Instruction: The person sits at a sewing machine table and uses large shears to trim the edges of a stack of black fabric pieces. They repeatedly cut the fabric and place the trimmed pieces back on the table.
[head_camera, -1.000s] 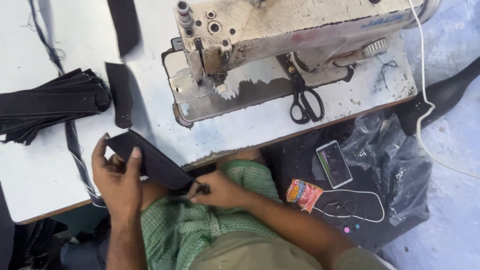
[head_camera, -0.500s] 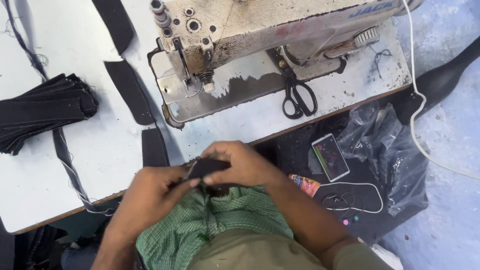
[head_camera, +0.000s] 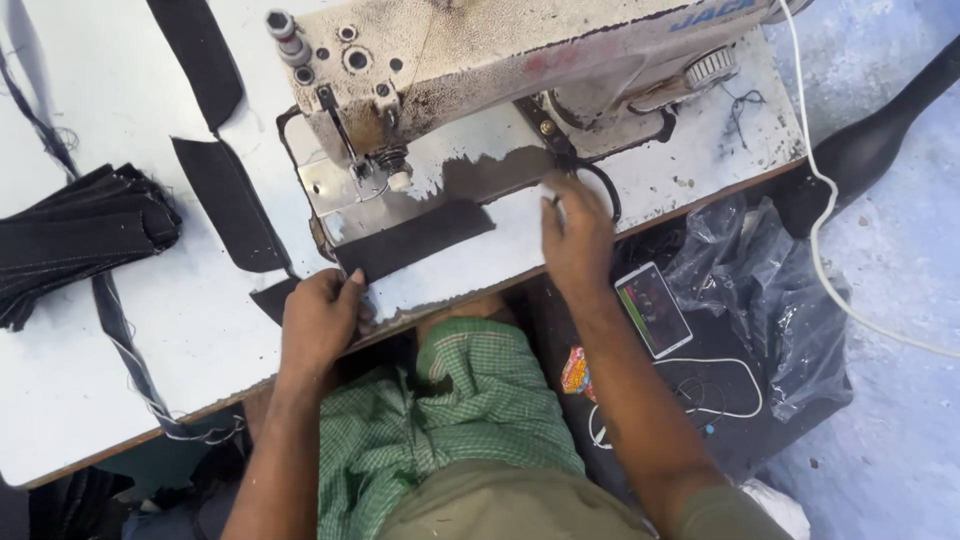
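Note:
A black fabric strip (head_camera: 415, 240) lies flat on the sewing machine's bed, just in front of the needle (head_camera: 385, 165). My left hand (head_camera: 320, 320) grips the strip's near left end at the table edge. My right hand (head_camera: 580, 240) rests on top of the black scissors (head_camera: 608, 195) to the right of the machine bed. One handle loop shows beside my fingers. Whether the fingers grip the scissors is hidden. The worn cream sewing machine (head_camera: 500, 60) fills the top middle.
The white table (head_camera: 120, 370) carries a pile of black pieces (head_camera: 80, 235) at the left and two loose black strips (head_camera: 230, 205). On the floor at the right lie a phone (head_camera: 652, 308), a white cable (head_camera: 730, 385) and a dark plastic bag (head_camera: 770, 290).
Both hands have come up from my lap. The black strip now lies on the machine bed, my left hand is at its end, and my right hand has gone to the scissors.

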